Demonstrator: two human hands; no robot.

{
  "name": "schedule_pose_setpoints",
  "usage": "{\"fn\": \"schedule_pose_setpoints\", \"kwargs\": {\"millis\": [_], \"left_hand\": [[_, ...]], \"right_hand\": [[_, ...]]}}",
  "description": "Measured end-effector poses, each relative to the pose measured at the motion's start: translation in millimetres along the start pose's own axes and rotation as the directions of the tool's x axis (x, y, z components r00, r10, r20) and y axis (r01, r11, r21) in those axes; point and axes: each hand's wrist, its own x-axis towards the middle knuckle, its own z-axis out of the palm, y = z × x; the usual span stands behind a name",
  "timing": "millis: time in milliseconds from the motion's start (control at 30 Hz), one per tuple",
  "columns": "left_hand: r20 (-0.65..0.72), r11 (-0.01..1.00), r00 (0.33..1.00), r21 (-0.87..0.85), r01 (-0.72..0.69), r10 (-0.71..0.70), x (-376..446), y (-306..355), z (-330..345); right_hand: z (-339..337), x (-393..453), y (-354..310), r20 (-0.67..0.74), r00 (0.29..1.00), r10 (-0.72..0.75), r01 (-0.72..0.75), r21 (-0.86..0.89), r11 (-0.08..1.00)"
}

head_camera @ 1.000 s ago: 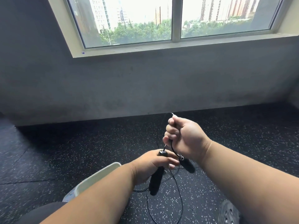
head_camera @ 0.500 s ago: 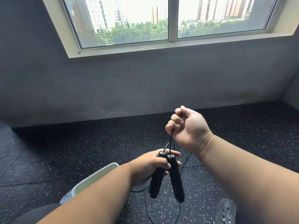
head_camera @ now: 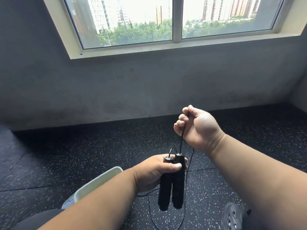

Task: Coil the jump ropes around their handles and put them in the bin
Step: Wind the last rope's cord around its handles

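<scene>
Two black jump-rope handles (head_camera: 172,185) hang side by side, pointing down, with my left hand (head_camera: 154,171) gripping both near their tops. A thin black rope (head_camera: 182,138) runs up from the right handle into my right hand (head_camera: 197,127), whose curled fingers hold it taut a little above the handles. The rest of the rope (head_camera: 185,211) droops in a long loop below the handles toward the floor. A pale bin (head_camera: 99,181) sits on the floor at the lower left, partly hidden by my left forearm.
Black speckled rubber floor (head_camera: 83,155) stretches to a grey wall (head_camera: 132,88) under a window. My shoe (head_camera: 231,216) shows at the lower right. My dark-clad knee (head_camera: 33,219) is at the lower left, beside the bin.
The second handle swung in from the right and now sits beside the first in my left hand. My right hand rose slightly, pulling the rope straight.
</scene>
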Motion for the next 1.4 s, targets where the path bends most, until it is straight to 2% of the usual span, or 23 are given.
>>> {"fn": "schedule_pose_setpoints", "kwargs": {"millis": [233, 533, 633, 767, 900, 967, 1133, 1233, 1300, 1400], "left_hand": [[-0.011, 0.996, 1.000, -0.083, -0.029, 0.028, 1.2, 1.0, -3.1], [-0.013, 0.999, 0.999, -0.036, -0.031, 0.030, 1.2, -1.5, -0.5], [-0.007, 0.999, 0.999, 0.006, -0.037, 0.037, 1.2, -2.2, 0.1], [-0.041, 0.999, 0.998, -0.019, -0.050, 0.049, 1.8, -2.4, 3.9], [-0.030, 0.998, 0.998, -0.010, -0.055, 0.055, 0.9, -1.2, 2.8], [-0.048, 0.998, 0.997, -0.025, -0.062, 0.061, 0.8, -0.3, 1.3], [-0.145, 0.972, 0.977, -0.153, -0.177, 0.155, -0.2, 16.8, -5.0], [-0.166, 0.936, 0.959, -0.236, -0.263, 0.228, -4.7, 30.7, -14.9], [-0.227, 0.910, 0.948, -0.299, -0.286, 0.223, -7.6, 37.7, -20.0], [-0.287, 0.902, 0.938, -0.322, -0.287, 0.196, -9.0, 40.8, -21.3]], "right_hand": [[0.5, -2.4, 13.9, -0.017, 1.000, 0.004, -0.003, 0.039, 0.999], [2.6, 0.1, 8.5, -0.049, 0.998, -0.028, 0.032, 0.101, 0.994], [4.2, -0.1, 6.9, -0.051, 0.998, -0.039, 0.044, 0.100, 0.994], [4.2, -0.2, 4.9, -0.049, 0.998, -0.035, 0.039, 0.073, 0.997], [3.1, -0.3, 8.0, -0.065, 0.997, -0.038, 0.036, -0.040, 0.999], [0.4, -0.8, 9.1, -0.056, 0.998, -0.025, 0.016, -0.161, 0.987], [-14.3, -5.2, 20.3, -0.010, 0.992, 0.130, -0.117, -0.498, 0.859], [-20.8, -16.2, 41.5, 0.098, 0.950, 0.298, -0.171, -0.634, 0.754], [-22.6, -25.2, 57.9, 0.131, 0.921, 0.366, -0.189, -0.673, 0.715], [-23.5, -30.4, 73.9, 0.109, 0.932, 0.346, -0.191, -0.663, 0.724]]}}
